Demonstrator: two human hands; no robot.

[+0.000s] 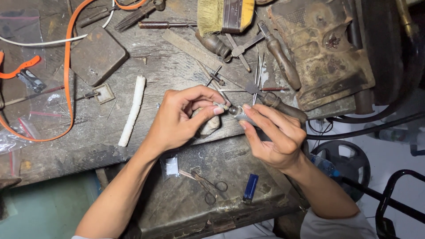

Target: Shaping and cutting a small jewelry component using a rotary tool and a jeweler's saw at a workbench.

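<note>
My left hand [183, 115] pinches a tiny pale piece [222, 106] between thumb and fingertips, over the front edge of a worn grey workbench [88, 132]. My right hand [274, 132] faces it and grips a small metal tool [241, 113] whose dark tip touches the piece. A wooden-handled tool [283, 106] lies just behind my right fingers. Both hands meet above a rounded grey block [211, 126], partly hidden by my left hand.
A white stick [132, 110] lies to the left, an orange strap [67, 66] curves beyond it. Files, a brush [226, 15] and wooden-handled tools crowd the back. Small scissors [210, 186], a blue lighter [250, 188] and a plastic bag [170, 167] lie on the lower drawer shelf.
</note>
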